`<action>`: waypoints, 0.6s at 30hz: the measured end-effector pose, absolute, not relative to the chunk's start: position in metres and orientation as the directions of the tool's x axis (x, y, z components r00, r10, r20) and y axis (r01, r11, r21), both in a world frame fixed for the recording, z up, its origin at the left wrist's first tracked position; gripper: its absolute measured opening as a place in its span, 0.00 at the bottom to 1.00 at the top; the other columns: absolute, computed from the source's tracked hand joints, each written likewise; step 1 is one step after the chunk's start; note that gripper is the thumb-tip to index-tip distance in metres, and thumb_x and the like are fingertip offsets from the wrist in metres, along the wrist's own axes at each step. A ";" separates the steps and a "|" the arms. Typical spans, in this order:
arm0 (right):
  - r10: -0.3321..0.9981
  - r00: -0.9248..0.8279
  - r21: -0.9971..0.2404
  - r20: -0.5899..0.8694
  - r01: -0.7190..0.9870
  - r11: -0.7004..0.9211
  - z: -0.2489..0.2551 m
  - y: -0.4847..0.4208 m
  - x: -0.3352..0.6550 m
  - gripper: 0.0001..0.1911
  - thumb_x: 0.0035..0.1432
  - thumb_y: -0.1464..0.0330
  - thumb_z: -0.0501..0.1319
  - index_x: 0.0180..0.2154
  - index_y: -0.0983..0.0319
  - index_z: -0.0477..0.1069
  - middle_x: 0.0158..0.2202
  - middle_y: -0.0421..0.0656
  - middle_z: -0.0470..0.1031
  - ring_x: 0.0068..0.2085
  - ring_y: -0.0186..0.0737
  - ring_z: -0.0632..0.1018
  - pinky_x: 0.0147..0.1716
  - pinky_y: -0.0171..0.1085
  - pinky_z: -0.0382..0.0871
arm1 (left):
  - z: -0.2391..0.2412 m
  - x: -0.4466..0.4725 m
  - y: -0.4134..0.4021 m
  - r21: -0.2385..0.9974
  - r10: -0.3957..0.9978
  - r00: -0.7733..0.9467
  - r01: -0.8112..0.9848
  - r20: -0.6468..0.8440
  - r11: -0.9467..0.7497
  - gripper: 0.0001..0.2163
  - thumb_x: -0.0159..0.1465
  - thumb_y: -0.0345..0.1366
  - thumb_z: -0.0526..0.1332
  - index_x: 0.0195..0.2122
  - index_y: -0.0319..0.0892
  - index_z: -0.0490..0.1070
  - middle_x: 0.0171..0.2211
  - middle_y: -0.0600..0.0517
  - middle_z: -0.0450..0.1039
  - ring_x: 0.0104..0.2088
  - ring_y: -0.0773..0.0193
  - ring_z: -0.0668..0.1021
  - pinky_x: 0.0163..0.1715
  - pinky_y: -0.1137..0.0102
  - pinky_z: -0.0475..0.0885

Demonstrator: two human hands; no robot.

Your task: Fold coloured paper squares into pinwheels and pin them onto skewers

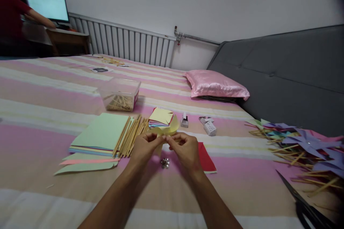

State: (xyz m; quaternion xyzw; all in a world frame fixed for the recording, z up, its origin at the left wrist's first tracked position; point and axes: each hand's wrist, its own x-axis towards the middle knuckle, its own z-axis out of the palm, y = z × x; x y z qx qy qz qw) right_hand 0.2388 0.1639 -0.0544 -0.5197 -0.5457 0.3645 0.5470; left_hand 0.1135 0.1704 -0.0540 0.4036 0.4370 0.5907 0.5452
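Observation:
My left hand (pixel 145 146) and my right hand (pixel 186 148) meet above the bed, thumbs and forefingers pinched together on a yellow piece of paper (pixel 173 125). The paper curls up behind my fingertips, and part of it is hidden by them. Just below my hands lies a small heap of shiny silver push pins or similar bits (pixel 165 163). Behind the held paper sits a stack of cut coloured squares (pixel 161 116), yellow on top. Thin wooden sticks (pixel 130 137) lie in a row left of my left hand. Red paper (pixel 206 157) is beside my right hand.
Green-topped paper sheets (pixel 99 130) and paper strips (pixel 87 162) lie at left. Beyond stands a clear plastic box (pixel 120 94) holding sticks. Small boxes (pixel 209 127) lie right of centre. Paper pinwheels (pixel 309 143) and black-handled scissors (pixel 303 200) lie far right. A person (pixel 13 18) sits by a monitor.

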 end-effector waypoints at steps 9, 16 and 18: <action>0.955 0.084 -0.955 0.284 0.112 0.275 -0.053 0.165 0.242 0.12 0.48 0.61 0.66 0.24 0.64 0.74 0.30 0.44 0.77 0.22 0.32 0.74 0.23 0.32 0.67 | -0.054 0.109 0.173 0.952 0.983 -0.159 -0.304 -0.094 0.042 0.09 0.43 0.37 0.70 0.22 0.38 0.74 0.19 0.52 0.73 0.18 0.68 0.71 0.17 0.75 0.62; 0.987 0.075 -0.971 0.141 0.207 0.123 -0.057 0.170 0.261 0.09 0.47 0.65 0.64 0.32 0.63 0.71 0.32 0.42 0.76 0.25 0.34 0.75 0.22 0.32 0.65 | -0.052 0.095 0.181 0.936 0.935 -0.316 -0.349 -0.161 0.043 0.10 0.42 0.37 0.68 0.22 0.37 0.70 0.15 0.55 0.69 0.15 0.70 0.68 0.14 0.76 0.60; 0.990 -0.130 -0.925 0.059 0.365 0.103 -0.062 0.167 0.262 0.09 0.43 0.69 0.66 0.32 0.63 0.73 0.30 0.42 0.76 0.27 0.36 0.76 0.25 0.33 0.66 | -0.053 0.094 0.182 0.927 0.938 -0.292 -0.370 -0.187 0.070 0.10 0.41 0.37 0.67 0.21 0.37 0.70 0.15 0.55 0.69 0.15 0.70 0.68 0.14 0.76 0.60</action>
